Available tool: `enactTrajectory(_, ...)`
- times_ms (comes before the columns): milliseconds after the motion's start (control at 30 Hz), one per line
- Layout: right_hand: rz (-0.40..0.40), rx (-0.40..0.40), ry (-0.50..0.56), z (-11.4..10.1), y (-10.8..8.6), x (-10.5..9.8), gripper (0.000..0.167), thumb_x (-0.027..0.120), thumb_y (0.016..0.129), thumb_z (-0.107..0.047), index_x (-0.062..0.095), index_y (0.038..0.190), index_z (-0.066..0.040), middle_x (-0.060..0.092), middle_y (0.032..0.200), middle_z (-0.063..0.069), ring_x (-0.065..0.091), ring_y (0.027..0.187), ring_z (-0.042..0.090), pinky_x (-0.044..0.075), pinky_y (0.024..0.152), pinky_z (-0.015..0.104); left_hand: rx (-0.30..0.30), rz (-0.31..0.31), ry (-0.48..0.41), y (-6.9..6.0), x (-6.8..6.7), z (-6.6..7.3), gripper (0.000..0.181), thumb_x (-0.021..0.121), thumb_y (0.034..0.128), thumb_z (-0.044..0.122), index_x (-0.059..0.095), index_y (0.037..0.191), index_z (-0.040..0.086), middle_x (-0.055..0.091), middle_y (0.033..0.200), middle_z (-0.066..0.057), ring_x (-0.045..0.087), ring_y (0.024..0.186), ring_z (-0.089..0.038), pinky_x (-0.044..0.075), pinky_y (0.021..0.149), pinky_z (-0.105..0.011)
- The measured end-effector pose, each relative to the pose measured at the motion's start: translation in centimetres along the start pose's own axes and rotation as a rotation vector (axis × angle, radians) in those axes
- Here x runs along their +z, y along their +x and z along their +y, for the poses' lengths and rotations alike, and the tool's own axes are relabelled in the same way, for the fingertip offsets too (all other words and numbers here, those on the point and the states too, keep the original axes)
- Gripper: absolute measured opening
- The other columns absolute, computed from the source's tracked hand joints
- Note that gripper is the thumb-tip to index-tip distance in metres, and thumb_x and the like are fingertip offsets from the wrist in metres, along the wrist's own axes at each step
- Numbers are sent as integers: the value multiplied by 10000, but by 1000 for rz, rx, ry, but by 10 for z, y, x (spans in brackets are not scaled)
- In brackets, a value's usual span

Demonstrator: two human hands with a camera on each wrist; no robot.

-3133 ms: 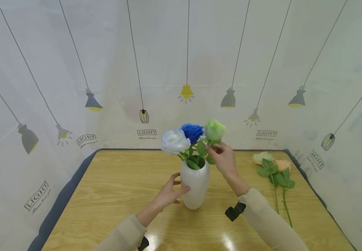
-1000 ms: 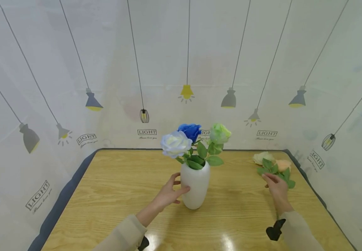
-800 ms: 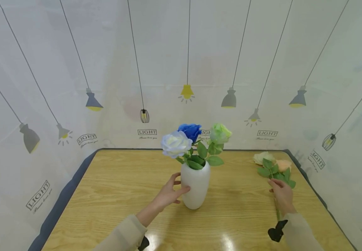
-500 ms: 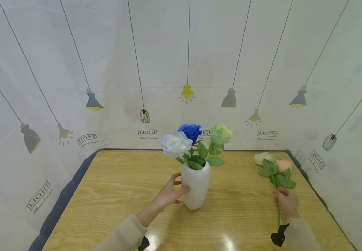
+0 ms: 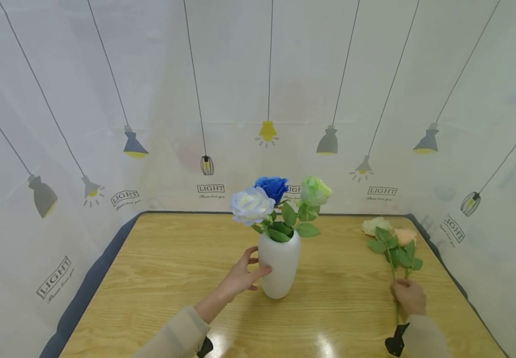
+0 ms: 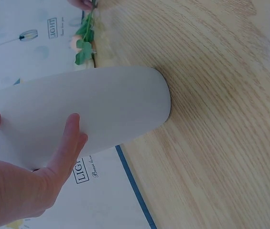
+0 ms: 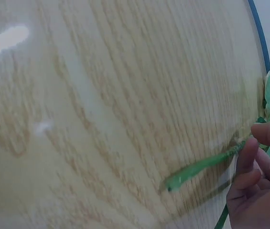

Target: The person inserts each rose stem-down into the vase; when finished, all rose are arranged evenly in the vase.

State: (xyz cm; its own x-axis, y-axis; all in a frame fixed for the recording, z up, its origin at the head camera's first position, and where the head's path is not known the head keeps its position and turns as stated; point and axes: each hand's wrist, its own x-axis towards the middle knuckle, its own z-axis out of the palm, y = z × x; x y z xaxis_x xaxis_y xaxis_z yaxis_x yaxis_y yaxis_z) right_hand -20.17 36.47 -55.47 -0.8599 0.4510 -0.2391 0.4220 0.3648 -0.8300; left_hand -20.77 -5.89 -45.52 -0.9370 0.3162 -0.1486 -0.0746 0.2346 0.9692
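Observation:
A white vase (image 5: pixel 279 266) stands upright near the table's middle, my left hand (image 5: pixel 238 278) holding its left side with thumb in front. In the left wrist view, the thumb and fingers of that hand (image 6: pixel 20 186) touch the vase wall (image 6: pixel 120 100). A pale blue-white rose (image 5: pixel 252 206), a blue rose (image 5: pixel 272 189) and a green rose (image 5: pixel 314 191) stand in the vase. At the right, my right hand (image 5: pixel 410 297) pinches the stem of the cream-white rose (image 5: pixel 376 226). That green stem (image 7: pixel 197 168) sticks out past the fingers in the right wrist view.
A peach rose (image 5: pixel 404 237) lies beside the cream one, their leaves overlapping; its lower stem is partly behind my right hand. The wooden table (image 5: pixel 173 258) has a dark blue border. A white curtain (image 5: pixel 231 99) printed with lamps encloses its back and sides.
My right hand has let go of the green rose at the vase, moved right, then slid down along the cream rose's stem towards me. My left hand has stayed on the vase.

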Motion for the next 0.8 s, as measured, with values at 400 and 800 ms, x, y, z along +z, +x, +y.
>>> enactTrajectory(400, 45, -46, -173, 8, 3, 9, 385, 504, 808, -141, 493, 1114, 91, 502, 1015, 280, 482, 867, 392, 429, 690, 452, -5, -1, -2, -1, 1, 0, 772, 631, 806, 377, 206, 1380, 85, 336, 1291, -249, 429, 1077, -400, 499, 641, -418)
enactTrajectory(800, -187, -56, 66, -9, 5, 1, 455, 539, 830, -114, 425, 1169, 168, 558, 673, -2, 490, 566, 85, 418, 520, 219, 7, -1, -9, -1, 0, 1, 764, 629, 813, 359, 196, 1385, 98, 333, 1292, -252, 428, 1075, -403, 498, 634, -425)
